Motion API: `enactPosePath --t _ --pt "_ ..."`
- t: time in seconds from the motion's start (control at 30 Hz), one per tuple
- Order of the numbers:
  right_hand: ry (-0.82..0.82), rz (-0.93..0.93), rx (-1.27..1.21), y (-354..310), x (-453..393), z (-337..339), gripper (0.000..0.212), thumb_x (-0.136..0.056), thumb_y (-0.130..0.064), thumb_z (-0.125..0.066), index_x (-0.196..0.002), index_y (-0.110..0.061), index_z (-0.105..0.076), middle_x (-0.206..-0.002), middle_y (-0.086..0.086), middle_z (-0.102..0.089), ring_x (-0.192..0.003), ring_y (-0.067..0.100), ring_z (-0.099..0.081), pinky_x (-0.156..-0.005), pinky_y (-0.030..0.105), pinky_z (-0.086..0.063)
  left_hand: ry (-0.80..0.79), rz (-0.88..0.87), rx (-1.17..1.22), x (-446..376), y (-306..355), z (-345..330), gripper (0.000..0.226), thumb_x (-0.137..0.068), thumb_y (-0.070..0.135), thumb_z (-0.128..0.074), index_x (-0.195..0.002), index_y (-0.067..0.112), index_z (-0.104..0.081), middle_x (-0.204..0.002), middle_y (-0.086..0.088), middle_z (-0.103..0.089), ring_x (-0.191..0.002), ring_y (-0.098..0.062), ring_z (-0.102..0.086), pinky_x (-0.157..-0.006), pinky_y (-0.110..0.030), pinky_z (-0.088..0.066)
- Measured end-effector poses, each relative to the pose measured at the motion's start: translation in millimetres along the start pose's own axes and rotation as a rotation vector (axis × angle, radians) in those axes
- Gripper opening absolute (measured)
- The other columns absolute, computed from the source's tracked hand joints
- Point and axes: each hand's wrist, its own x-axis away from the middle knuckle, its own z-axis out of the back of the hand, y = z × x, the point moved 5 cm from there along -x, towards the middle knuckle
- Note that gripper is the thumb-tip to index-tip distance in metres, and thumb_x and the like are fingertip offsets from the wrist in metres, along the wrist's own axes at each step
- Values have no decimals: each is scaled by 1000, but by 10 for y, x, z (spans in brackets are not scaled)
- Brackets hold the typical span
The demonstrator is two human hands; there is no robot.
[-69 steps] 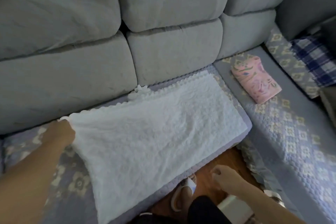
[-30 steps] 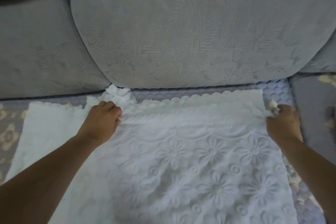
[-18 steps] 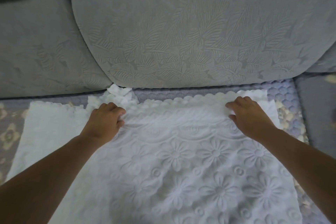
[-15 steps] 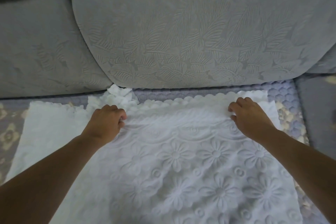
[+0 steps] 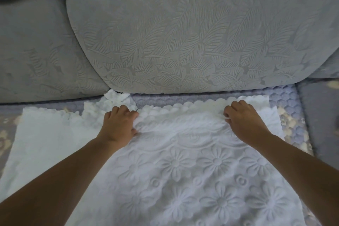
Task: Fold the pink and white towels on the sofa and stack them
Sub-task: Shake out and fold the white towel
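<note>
A grey sofa (image 5: 183, 33) with leaf-embossed back cushions fills the upper view. On its quilted seat cover (image 5: 286, 101) lies a white towel (image 5: 192, 170) embossed with flowers, spread wide and flat, its scalloped far edge near the cushions. The left hand (image 5: 119, 124) and right hand (image 5: 244, 121), fingers curled, each pinch the fabric just short of that edge. Folding looks barely begun: this towel remains open, no pink towel is visible here, and stacking is still to come.
</note>
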Motion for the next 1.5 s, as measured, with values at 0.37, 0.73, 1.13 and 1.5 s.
enactPosePath --t 0.37,0.73,1.13,1.5 --pt "91 19 2 115 387 51 36 -72 15 -70 -104 -1 -65 -79 7 -47 -70 25 -45 -66 35 -43 44 -29 -10 48 -38 -42 53 -64 23 -89 -112 22 -67 -95 -2 -59 -87 -27 -60 -72 -42 -46" --pt "54 -142 -115 188 161 -32 17 -80 -6 -74 -92 -8 -62 -91 7 -53 -81 26 -48 -69 40 -47 53 -221 -45 101 100 110 37 -53 -2 -74 -67 24 -52 -76 6 -46 -71 -21 -47 -69 -34 -38" --pt "-34 -114 -138 248 82 -46 19 -79 -9 -77 -95 -8 -65 -100 5 -56 -88 24 -50 -77 39 -51 -14 -394 14 224 66 73 35 -62 18 -88 -90 24 -69 -79 7 -60 -70 -18 -60 -61 -32 -48" --pt "-97 -56 -85 58 -99 -40 42 -65 4 -74 -102 -15 -68 -93 1 -54 -84 22 -48 -74 33 -43 16 -464 58 116 162 161 8 -84 29 -68 -84 22 -72 -98 8 -62 -86 -16 -60 -68 -31 -52"
